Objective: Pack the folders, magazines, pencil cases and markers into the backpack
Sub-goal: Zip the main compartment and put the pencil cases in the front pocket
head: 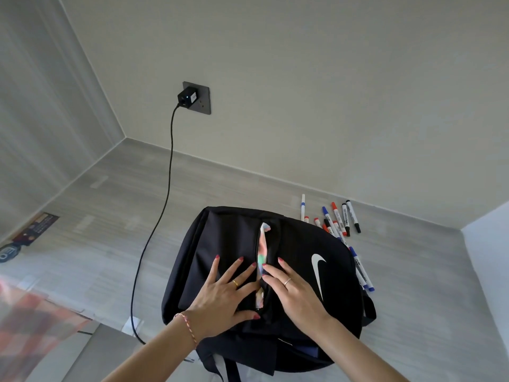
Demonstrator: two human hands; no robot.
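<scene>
Black backpack (237, 244) lies flat as your left hand (220, 296) and right hand (294, 293), fingers spread, press its pocket slit over something colourful (263, 249); markers (340, 221) beside it likely need gathering next.

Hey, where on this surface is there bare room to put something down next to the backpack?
Widest bare patch: left of the backpack, beyond the black cable, reaching to the left wall. A second strip lies between the backpack's far edge and the back wall. Crowded: the right side, where the markers lie scattered against the bag. Both hands, left hand and right hand, rest on the zipper opening.
</scene>
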